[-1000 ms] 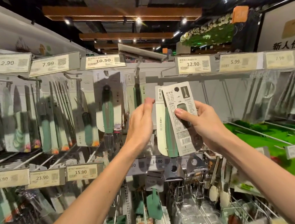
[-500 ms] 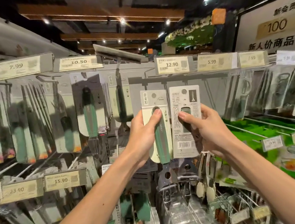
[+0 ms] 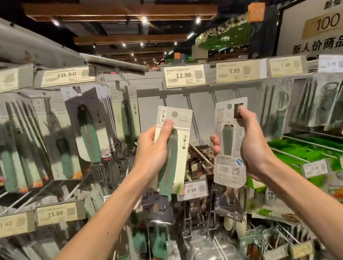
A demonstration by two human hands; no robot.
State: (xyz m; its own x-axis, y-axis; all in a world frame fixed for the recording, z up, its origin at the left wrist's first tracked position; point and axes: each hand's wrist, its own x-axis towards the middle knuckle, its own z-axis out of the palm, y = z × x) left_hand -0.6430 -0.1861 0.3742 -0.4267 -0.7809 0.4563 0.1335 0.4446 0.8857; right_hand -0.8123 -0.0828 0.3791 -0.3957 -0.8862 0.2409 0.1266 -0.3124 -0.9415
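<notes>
- Progress, as I judge it: two carded kitchen tools are off the rack and held up side by side, so the picking is done. Choosing one and hanging the other back on the bare metal peg (image 3: 198,151) between them is left.
- The left hand (image 3: 154,151) grips a cream card pack with a green-handled tool (image 3: 184,133), front towards the camera, with the thumb pressed on the top of the handle.
- The right hand (image 3: 251,144) grips a pale grey card pack (image 3: 229,166) with its back showing. The thumb sits high beside the hanger hole and the fingertips curl round the far edge.
- Both packs hang in the air, well apart, in front of the grey back panel and below the 12.90 price tag (image 3: 183,75).
- The cream pack carries vertical Chinese characters at its top left, beginning 厨美. Its small logo and the lettering on the handle are too blurred to read.
- The grey pack shows a barcode, a QR square and a round blue mark (image 3: 238,162) — its fine print is too small to read.
- Other tags above read 10.50 (image 3: 66,75), 5.99 (image 3: 234,71) and 7.99 (image 3: 285,65).
- Tags below read 15.90 (image 3: 55,214) and 5.59 (image 3: 191,190).
- The white wall sign (image 3: 322,44) says "100" over 新人价商品.
</notes>
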